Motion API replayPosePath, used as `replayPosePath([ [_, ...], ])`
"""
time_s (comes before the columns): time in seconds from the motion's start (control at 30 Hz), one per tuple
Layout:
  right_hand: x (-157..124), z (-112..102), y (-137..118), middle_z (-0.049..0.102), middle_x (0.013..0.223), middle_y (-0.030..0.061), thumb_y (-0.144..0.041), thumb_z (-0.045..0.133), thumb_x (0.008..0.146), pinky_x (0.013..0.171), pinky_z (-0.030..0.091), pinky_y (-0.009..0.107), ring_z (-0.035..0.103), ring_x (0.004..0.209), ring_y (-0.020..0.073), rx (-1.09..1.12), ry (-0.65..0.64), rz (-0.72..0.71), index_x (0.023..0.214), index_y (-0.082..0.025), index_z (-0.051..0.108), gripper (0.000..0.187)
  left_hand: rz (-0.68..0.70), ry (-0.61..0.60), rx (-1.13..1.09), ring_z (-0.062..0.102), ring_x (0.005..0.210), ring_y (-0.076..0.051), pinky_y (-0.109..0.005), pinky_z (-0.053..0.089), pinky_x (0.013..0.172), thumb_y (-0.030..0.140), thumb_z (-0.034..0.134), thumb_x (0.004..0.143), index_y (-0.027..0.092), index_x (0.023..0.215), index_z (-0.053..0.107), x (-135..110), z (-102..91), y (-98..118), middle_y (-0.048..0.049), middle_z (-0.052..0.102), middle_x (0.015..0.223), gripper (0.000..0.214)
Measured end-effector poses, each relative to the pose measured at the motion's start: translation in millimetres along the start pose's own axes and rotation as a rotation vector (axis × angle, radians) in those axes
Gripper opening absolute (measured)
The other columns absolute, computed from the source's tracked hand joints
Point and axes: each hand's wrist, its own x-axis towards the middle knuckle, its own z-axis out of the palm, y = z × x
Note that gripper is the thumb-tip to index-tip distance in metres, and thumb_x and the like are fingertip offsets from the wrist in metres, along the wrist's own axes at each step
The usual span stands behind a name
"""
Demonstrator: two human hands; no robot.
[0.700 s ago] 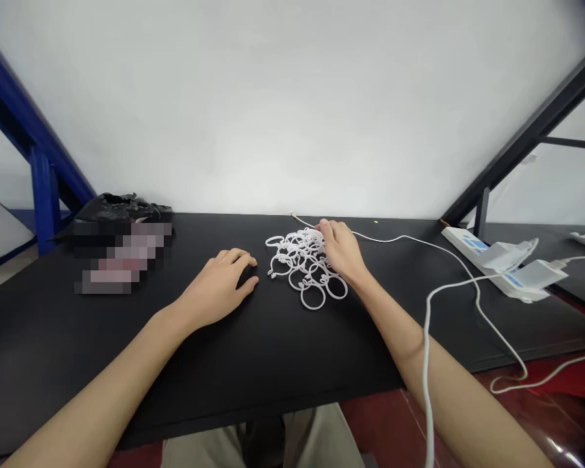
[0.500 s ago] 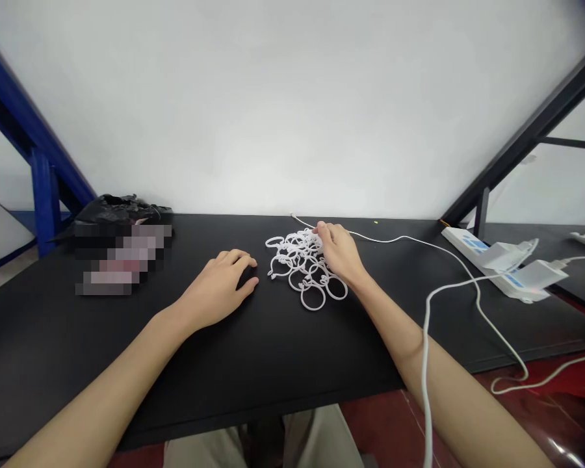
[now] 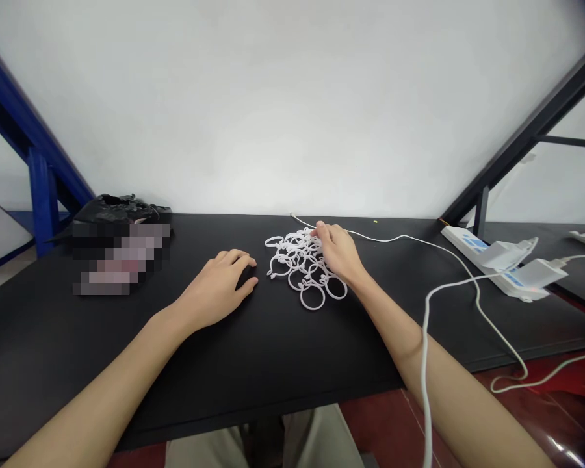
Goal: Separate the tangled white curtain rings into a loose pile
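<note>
A tangled pile of white curtain rings [image 3: 305, 260] with small eyelets lies on the black table [image 3: 253, 364]. My right hand [image 3: 338, 250] is at the pile's right side, its thumb raised and its fingers curled in against the rings. Most of those fingertips are hidden, so what they pinch does not show. To the left of the rings, apart from them, my left hand [image 3: 219, 286] rests palm down on the table. Its fingers are loosely bent, the thumb stands apart, and it holds nothing.
A white cable [image 3: 404, 237] runs behind the rings to the right; another cable [image 3: 426, 364] crosses over my right forearm. On the right lies a power strip [image 3: 468, 244] with plugged-in chargers [image 3: 533, 273]. A black plastic bag [image 3: 112, 211] sits back left beside a blurred-out patch.
</note>
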Motion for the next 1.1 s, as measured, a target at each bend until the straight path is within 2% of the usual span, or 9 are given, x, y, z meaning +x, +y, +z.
replayPosePath([
  [0.3,1.2,0.9,0.5,0.07,0.092,0.0098,-0.047,0.026,0.101,0.092,0.041,0.04,0.061,0.096,0.0262,0.004,-0.011,0.001,0.085,-0.02,0.071,0.055,0.003,0.003,0.007,0.051,0.121,-0.03,-0.049,0.043,0.103,0.046,0.043,0.093,0.023,0.117,0.06,0.4,0.7,-0.7,-0.008,0.058,0.132,0.038],
  [0.4,-1.0,2.2,-0.9,0.068,0.096,0.0099,-0.041,0.036,0.098,0.094,0.042,0.042,0.058,0.1,0.0268,-0.016,-0.016,0.006,0.091,-0.02,0.071,0.042,-0.002,-0.005,0.01,0.05,0.122,-0.03,-0.049,0.043,0.102,0.046,0.042,0.094,0.023,0.118,0.059,0.5,0.3,-0.5,-0.0082,0.058,0.132,0.038],
  [0.5,-6.1,5.6,-3.9,0.064,0.106,0.0093,-0.027,0.048,0.09,0.096,0.043,0.042,0.054,0.105,0.0267,-0.039,-0.03,-0.071,0.105,-0.021,0.07,0.027,0.004,0.005,0.012,0.05,0.122,-0.03,-0.05,0.042,0.103,0.045,0.043,0.093,0.023,0.117,0.06,0.5,0.5,-0.4,-0.0084,0.058,0.131,0.037],
  [0.63,-11.5,10.1,-8.3,0.059,0.112,0.0106,-0.017,0.05,0.084,0.098,0.043,0.045,0.05,0.107,0.0279,-0.113,-0.073,-0.229,0.115,-0.022,0.069,0.036,0.006,0.014,0.008,0.051,0.12,-0.03,-0.049,0.042,0.103,0.045,0.043,0.093,0.023,0.116,0.061,0.4,1.2,-0.4,-0.0084,0.059,0.131,0.036],
  [0.73,-12.2,11.1,-8.5,0.057,0.113,0.0114,-0.013,0.051,0.083,0.097,0.043,0.048,0.047,0.107,0.0299,-0.192,-0.08,-0.266,0.107,-0.023,0.072,0.034,0.01,0.016,0.005,0.051,0.12,-0.03,-0.049,0.042,0.103,0.045,0.043,0.093,0.023,0.116,0.06,0.5,1.5,-0.3,-0.0084,0.059,0.131,0.036],
  [0.83,-11.8,11.2,-6.1,0.057,0.113,0.0121,-0.018,0.054,0.087,0.095,0.044,0.049,0.046,0.108,0.0313,-0.233,-0.086,-0.289,0.098,-0.023,0.073,0.023,0.01,0.016,0.015,0.051,0.121,-0.03,-0.049,0.042,0.103,0.045,0.043,0.093,0.023,0.116,0.06,0.5,1.5,-0.2,-0.0079,0.059,0.13,0.036],
  [1.0,-11.4,11.7,-3.5,0.058,0.113,0.0136,-0.023,0.056,0.09,0.093,0.045,0.049,0.046,0.107,0.0318,-0.266,-0.093,-0.305,0.096,-0.02,0.072,0.017,0.008,0.0,0.03,0.051,0.121,-0.03,-0.047,0.043,0.102,0.044,0.043,0.094,0.023,0.117,0.059,0.5,0.8,-0.5,-0.0076,0.058,0.131,0.035],
  [1.1,-11.2,11.2,-4.3,0.058,0.112,0.0136,-0.022,0.055,0.091,0.093,0.045,0.048,0.046,0.105,0.0313,-0.26,-0.047,-0.295,0.097,-0.02,0.071,0.017,0.013,-0.003,0.028,0.051,0.121,-0.029,-0.048,0.043,0.102,0.043,0.043,0.094,0.023,0.117,0.058,0.3,0.5,-0.8,-0.0078,0.057,0.131,0.034],
])
